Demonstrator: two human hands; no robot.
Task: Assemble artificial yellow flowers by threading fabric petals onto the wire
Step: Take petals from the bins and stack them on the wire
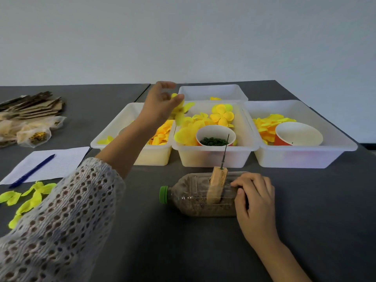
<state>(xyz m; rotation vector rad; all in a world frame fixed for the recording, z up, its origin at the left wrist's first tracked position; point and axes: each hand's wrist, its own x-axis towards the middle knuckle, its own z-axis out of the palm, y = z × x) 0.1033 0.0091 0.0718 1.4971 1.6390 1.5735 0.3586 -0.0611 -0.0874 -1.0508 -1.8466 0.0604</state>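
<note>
Yellow fabric petal (179,110) hangs pinched in your left hand (160,104), raised over the near-left corner of the middle tray (215,157). Just in front of that tray, your right hand (254,197) curls round the lying bottle (195,198), steadying the wooden block (216,187) and its upright wire (224,151). You are fetching; next, bring the petal's centre down onto the wire tip.
</note>
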